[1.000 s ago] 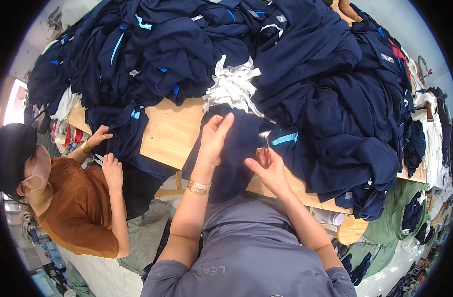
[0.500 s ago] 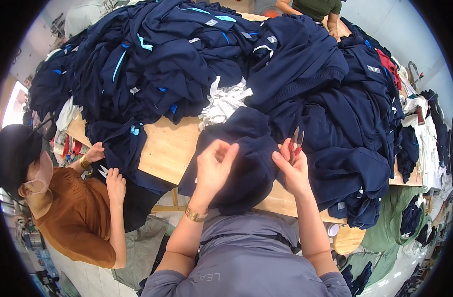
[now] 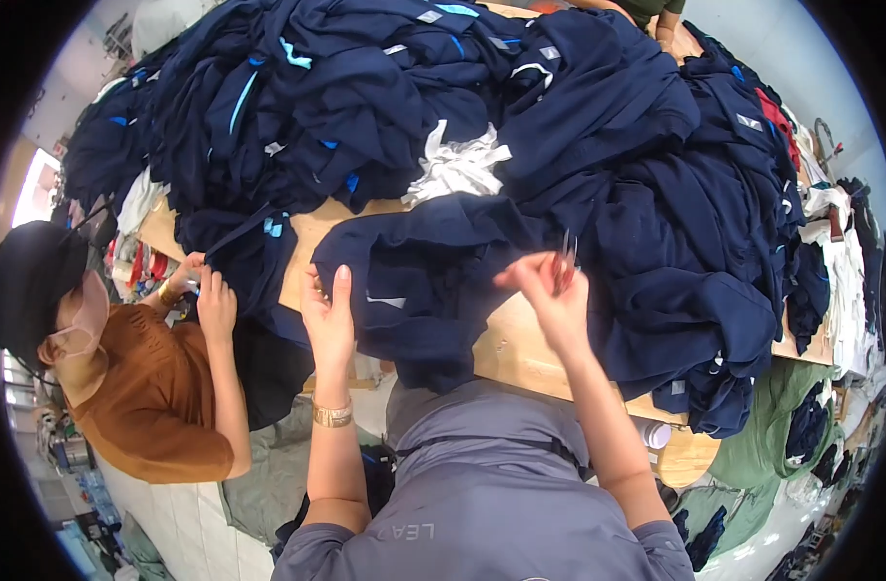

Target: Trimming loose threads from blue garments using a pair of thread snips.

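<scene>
A navy garment (image 3: 419,257) lies loosely spread over the table edge in front of me, with a small white mark on it. Its left edge is pinched between thumb and fingers of my left hand (image 3: 329,315). My right hand (image 3: 556,308), slightly smeared by motion, is closed around small red-handled thread snips (image 3: 565,263), whose blades point away from me. The right hand hovers above bare wood, just right of the garment. Whether its outstretched fingertips touch any cloth, I cannot tell.
Large heaps of navy garments (image 3: 336,116) cover the table (image 3: 516,349) at the back and right. White strips (image 3: 459,163) lie in a bunch mid-table. At left, a co-worker in a brown shirt (image 3: 152,397) handles navy cloth. Another person's arm (image 3: 666,34) shows at the far edge.
My left hand has moved left and now grips the garment's left edge. The garment is more spread out, shifted left. My right hand, still with the snips, has moved slightly left.
</scene>
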